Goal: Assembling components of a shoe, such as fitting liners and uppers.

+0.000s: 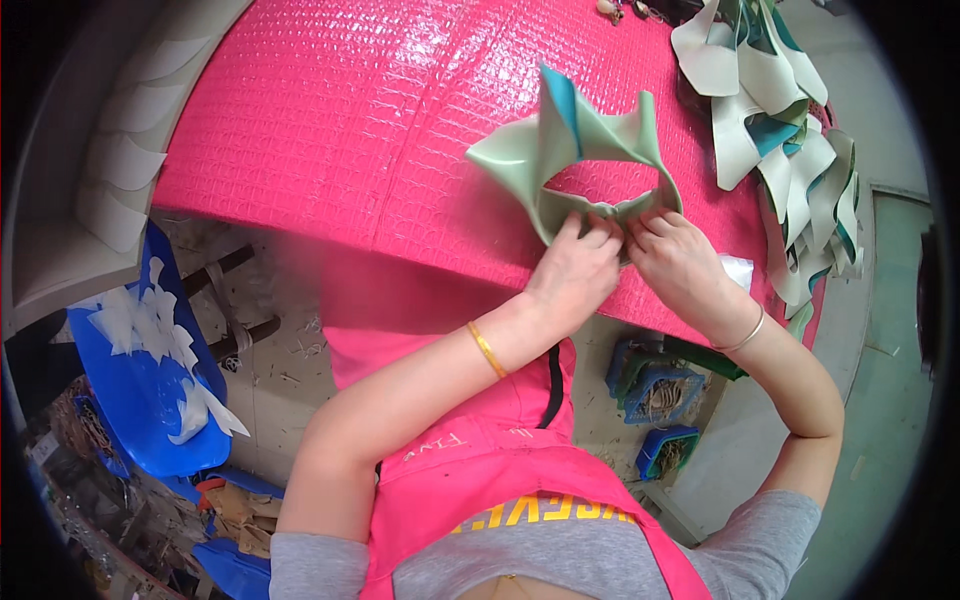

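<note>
A pale green shoe upper piece (605, 135) with a teal inner side stands in a bent loop over the pink table. My left hand (577, 268) pinches its near edge with curled fingers. Right beside it, my right hand (682, 265) grips the same edge, and the two hands almost meet there. The fingertips and the seam between them are partly hidden. Through the loop the pink table cover (390, 130) shows.
Many similar pale green pieces (790, 130) hang in a pile at the table's right edge. White cut pieces lie on a blue chair (160, 400) at left and along a grey shelf (60, 270). Small baskets (660, 390) stand below the table. A small white item (738, 271) lies beside my right wrist.
</note>
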### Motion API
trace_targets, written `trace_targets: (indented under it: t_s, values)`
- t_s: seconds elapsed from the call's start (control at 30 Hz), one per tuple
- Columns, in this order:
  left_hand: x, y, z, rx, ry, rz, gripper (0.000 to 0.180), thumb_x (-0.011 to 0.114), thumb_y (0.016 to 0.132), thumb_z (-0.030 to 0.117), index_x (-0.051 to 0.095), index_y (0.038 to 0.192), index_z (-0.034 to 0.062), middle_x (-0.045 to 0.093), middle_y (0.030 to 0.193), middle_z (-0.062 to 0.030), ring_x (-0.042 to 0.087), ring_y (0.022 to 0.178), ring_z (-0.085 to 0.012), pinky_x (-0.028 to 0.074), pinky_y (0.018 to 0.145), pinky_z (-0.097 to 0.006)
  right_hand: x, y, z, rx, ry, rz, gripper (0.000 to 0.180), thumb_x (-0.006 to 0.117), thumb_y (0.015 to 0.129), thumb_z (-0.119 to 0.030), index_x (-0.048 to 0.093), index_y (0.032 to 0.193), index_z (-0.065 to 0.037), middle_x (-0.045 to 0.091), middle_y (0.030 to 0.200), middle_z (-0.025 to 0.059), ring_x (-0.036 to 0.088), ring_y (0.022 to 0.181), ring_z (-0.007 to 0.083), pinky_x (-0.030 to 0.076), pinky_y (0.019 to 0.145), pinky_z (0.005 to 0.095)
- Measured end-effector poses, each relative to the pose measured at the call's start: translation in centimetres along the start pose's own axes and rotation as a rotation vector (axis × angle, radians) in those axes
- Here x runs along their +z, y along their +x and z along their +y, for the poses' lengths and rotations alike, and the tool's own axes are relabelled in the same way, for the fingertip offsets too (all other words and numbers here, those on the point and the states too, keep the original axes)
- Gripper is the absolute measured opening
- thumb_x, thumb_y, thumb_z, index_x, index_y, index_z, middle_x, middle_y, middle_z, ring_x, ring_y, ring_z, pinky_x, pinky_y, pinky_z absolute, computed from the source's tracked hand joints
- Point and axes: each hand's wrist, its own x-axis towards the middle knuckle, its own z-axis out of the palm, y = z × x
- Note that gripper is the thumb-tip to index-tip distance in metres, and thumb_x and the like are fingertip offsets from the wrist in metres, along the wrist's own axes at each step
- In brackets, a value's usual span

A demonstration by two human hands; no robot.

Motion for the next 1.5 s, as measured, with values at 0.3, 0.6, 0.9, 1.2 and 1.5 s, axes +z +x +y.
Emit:
trace_targets:
  t_s: [0.3,0.6,0.9,1.2,1.5]
  values:
    - [-11.8,3.4,-5.1,0.130,-0.647,-0.343,0.009,0.062,0.069,0.012,0.060,0.072,0.0039,0.056,0.068,-0.0077,0.057,0.071,-0.0219,0.041,0.069,-0.034,-6.6,-0.1,0.9,0.072,0.890,0.343,0.018,0.069,0.066,-0.017,0.058,0.071,-0.005,0.053,0.069,0.0069,0.051,0.072,0.0229,0.041,0.069,0.0330]
    - [-12.1,3.0,-7.9,0.283,-1.169,-0.428,0.013,0.063,0.075,0.013,0.062,0.081,0.0014,0.060,0.074,-0.0083,0.054,0.073,-0.0200,0.036,0.078,-0.032,-5.3,0.7,0.9,-0.103,1.023,0.536,0.023,0.066,0.072,-0.021,0.051,0.069,-0.004,0.046,0.062,0.0081,0.048,0.060,0.0268,0.039,0.060,0.0349]
    - [-14.9,2.9,-7.4,0.190,-1.187,-0.309,0.016,0.072,0.066,0.014,0.064,0.075,0.0035,0.055,0.067,-0.0048,0.052,0.068,-0.0169,0.034,0.083,-0.035,-5.7,2.1,2.0,0.013,0.930,0.691,0.021,0.064,0.072,-0.020,0.053,0.063,-0.004,0.047,0.055,0.0094,0.050,0.050,0.0253,0.039,0.047,0.0329]
    - [-11.6,2.6,-5.4,-0.528,-1.407,-0.319,0.030,0.065,0.076,0.024,0.062,0.083,-0.0051,0.063,0.073,-0.0037,0.060,0.065,-0.0179,0.037,0.093,-0.035,-8.0,5.6,4.7,-0.051,0.246,0.853,0.015,0.065,0.070,-0.019,0.060,0.066,-0.005,0.052,0.053,0.0049,0.056,0.052,0.0227,0.046,0.051,0.0310]
    - [-6.8,-2.0,-4.4,-0.876,-2.335,0.417,0.046,0.055,0.084,0.031,0.041,0.120,0.0056,0.052,0.111,-0.0055,0.049,0.105,-0.0171,0.039,0.091,-0.033,-1.7,6.0,0.8,0.154,1.292,0.594,0.023,0.074,0.063,-0.018,0.058,0.072,-0.004,0.054,0.061,0.0030,0.057,0.067,0.0163,0.033,0.096,0.0410]
